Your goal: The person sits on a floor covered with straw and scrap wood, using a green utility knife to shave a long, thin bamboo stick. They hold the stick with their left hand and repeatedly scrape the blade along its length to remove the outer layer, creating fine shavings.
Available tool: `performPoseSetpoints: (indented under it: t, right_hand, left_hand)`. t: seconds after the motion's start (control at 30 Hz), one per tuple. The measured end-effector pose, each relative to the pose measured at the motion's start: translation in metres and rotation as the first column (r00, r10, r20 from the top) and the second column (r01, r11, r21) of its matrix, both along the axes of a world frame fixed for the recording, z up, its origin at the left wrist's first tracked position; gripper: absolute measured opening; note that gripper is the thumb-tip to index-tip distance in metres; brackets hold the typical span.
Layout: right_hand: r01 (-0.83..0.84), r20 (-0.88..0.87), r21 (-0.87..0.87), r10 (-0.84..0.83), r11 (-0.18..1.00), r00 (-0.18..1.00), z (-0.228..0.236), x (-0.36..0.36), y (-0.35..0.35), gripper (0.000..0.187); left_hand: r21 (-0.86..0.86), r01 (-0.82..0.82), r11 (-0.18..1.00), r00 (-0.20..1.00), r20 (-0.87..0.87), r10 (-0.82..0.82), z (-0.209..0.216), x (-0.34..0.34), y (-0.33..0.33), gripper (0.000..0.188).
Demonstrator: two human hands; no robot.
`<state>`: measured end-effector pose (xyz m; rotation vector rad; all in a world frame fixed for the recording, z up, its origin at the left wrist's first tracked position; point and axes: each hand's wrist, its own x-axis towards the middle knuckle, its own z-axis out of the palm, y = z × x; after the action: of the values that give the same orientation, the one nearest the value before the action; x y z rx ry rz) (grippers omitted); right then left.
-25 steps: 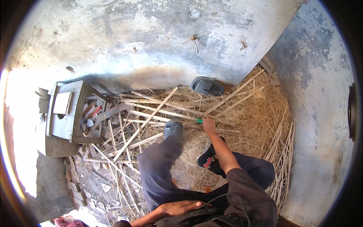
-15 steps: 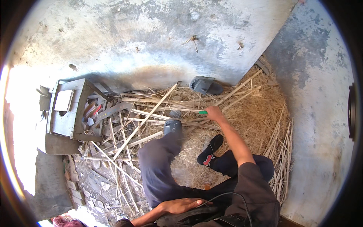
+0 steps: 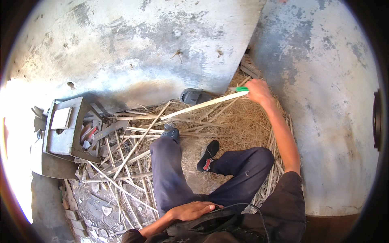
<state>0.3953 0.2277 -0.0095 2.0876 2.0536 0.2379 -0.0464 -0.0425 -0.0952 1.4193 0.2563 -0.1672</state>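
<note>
My right hand [image 3: 259,91] is closed round a small green object [image 3: 242,88], whose kind I cannot make out. Beside it, a long pale stalk [image 3: 202,105] runs from my fingers down to the left. Whether the fingers grip the stalk too is hidden. Across my lap rests my left hand [image 3: 192,210], fingers stretched out flat over dark cloth, next to a thin black cable [image 3: 243,204]. Dry straw and chaff [image 3: 251,123] cover the floor around my legs.
A wooden box [image 3: 69,127] with odds and ends stands at the left. Several loose stalks [image 3: 139,141] cross the floor beside it. A grey slipper [image 3: 194,96] lies by the back wall [image 3: 142,48]. Broken rubble [image 3: 101,210] is at lower left; another wall [image 3: 324,121] stands at right.
My right hand has moved up and to the right with the green object, and the pale stalk now slants up to it. The view has shifted right. My left hand stays on my lap.
</note>
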Motion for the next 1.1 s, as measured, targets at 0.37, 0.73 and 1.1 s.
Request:
performPoseSetpoints:
  t: [0.37, 0.73, 1.1]
  right_hand:
    - [0.315, -0.295, 0.276, -0.232, 0.908, 0.927, 0.124, 0.024, -0.232, 0.026]
    - [0.313, -0.619, 0.59, 0.167, 0.745, 0.768, 0.065, -0.03, -0.298, 0.032]
    - [0.166, -0.446, 0.826, 0.444, 0.538, 0.777, 0.041, -0.081, -0.275, 0.029]
  left_hand:
    - [0.451, -0.607, 0.654, 0.794, 0.307, 0.525, 0.025, 0.0, 0.016, 0.03]
    - [-0.079, -0.919, 0.386, 0.28, 0.558, 0.781, 0.055, -0.031, 0.078, 0.067]
    - [-0.375, -0.802, 0.465, 0.017, 0.764, 0.645, 0.102, -0.074, 0.105, 0.042]
